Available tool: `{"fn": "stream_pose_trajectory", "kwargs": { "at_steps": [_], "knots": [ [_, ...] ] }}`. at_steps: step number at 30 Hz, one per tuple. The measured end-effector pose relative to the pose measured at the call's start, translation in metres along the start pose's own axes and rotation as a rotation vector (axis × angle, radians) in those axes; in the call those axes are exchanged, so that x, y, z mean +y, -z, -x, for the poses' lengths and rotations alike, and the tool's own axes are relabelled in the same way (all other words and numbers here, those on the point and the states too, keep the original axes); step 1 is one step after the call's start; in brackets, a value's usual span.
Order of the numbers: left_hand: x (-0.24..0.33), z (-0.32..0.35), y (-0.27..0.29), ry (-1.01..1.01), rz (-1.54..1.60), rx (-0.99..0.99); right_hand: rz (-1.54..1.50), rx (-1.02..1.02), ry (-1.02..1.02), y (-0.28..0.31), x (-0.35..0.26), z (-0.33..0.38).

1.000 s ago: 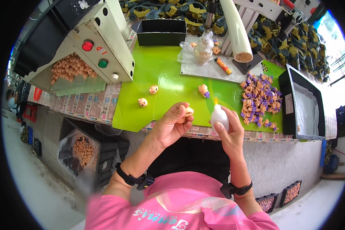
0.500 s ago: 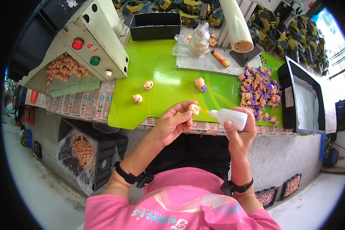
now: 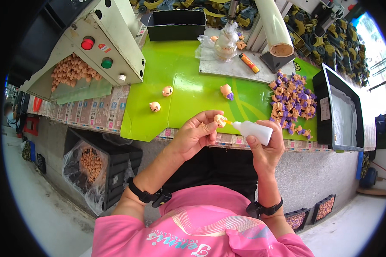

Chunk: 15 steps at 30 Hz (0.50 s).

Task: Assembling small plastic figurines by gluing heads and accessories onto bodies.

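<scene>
the left hand point(image 3: 197, 132) pinches a small toy head point(image 3: 220, 120) between curled fingertips, just off the near edge of the green mat point(image 3: 188, 92). the right hand point(image 3: 266, 147) wraps shut around a white glue bottle point(image 3: 254, 130), its nozzle touching the head. this looks like the gluing step; a steady squeeze and a body to join seem called for. two loose heads point(image 3: 161, 98) lie near the mat's left edge, one built figure point(image 3: 226, 91) mid-mat, a heap of purple-and-tan bodies point(image 3: 289, 100) at its right edge. the black tray point(image 3: 176, 23) at the far edge shows nothing inside; the hopper point(image 3: 70, 70) at left holds tan parts.
</scene>
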State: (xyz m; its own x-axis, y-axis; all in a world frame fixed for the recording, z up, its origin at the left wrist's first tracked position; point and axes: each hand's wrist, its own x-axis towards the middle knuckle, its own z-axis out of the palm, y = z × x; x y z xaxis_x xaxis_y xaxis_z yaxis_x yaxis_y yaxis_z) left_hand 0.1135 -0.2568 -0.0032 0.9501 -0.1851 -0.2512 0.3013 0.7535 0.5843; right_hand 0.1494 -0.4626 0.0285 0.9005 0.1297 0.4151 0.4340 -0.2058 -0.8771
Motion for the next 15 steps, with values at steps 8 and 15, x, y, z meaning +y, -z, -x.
{"fn": "stream_pose_trajectory", "kwargs": {
  "at_steps": [8,15],
  "knots": [
    [-0.004,0.001,0.004,-0.013,-0.025,-0.022,0.092,0.008,0.044,0.003,-0.002,0.000],
    [-0.005,0.001,0.004,-0.038,-0.019,-0.001,0.165,-0.028,0.117,0.012,-0.011,-0.001]
  ]
}}
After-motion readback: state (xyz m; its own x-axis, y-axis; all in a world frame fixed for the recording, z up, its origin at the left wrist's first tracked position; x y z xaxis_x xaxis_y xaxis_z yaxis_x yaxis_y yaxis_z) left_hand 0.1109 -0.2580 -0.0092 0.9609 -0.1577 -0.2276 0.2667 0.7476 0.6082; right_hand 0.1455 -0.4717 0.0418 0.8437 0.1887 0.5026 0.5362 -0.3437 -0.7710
